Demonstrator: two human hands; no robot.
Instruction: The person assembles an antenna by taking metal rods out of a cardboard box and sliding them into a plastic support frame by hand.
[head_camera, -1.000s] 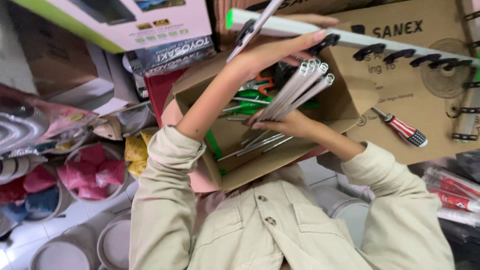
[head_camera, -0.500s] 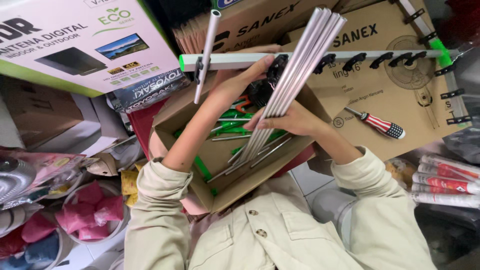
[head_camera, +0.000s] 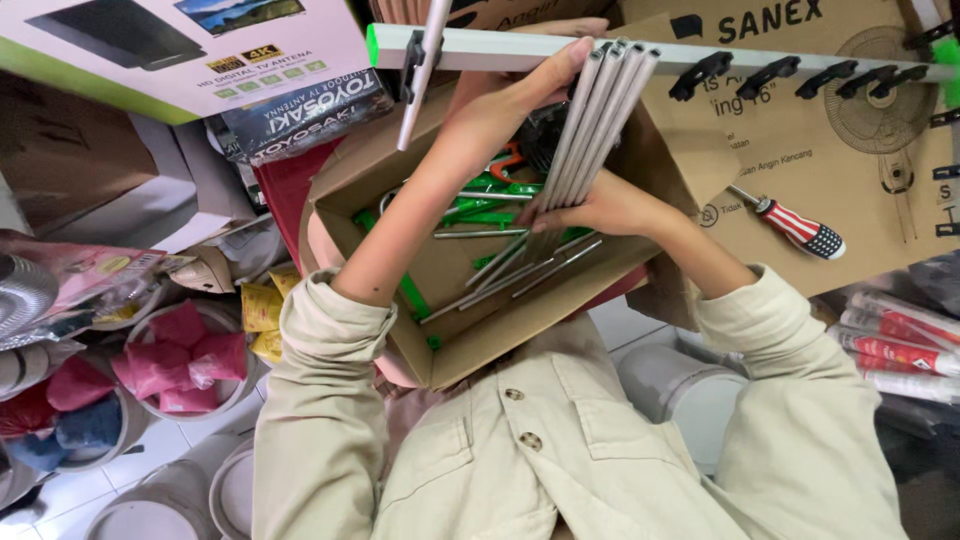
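My left hand (head_camera: 505, 95) grips a long pale metal bar (head_camera: 600, 52) with a green end cap and several black clips along it. A short rod (head_camera: 422, 70) hangs clipped across the bar near its left end. My right hand (head_camera: 605, 205) holds a bundle of grey metal rods (head_camera: 595, 120), their tips fanned up against the bar. Both hands are above an open cardboard box (head_camera: 370, 185) resting on my lap. Loose metal rods and green plastic parts (head_camera: 480, 205) lie inside it.
A screwdriver (head_camera: 797, 226) with a red, white and blue handle lies on a flat brown carton (head_camera: 850, 160) at right. A white printed carton (head_camera: 200, 50) is at upper left. Buckets of pink and yellow bags (head_camera: 185, 355) stand lower left, tubes (head_camera: 900, 340) at right.
The bundle of rods has swung up from lying over the box to pointing at the bar. The bar has levelled and sits higher in view.
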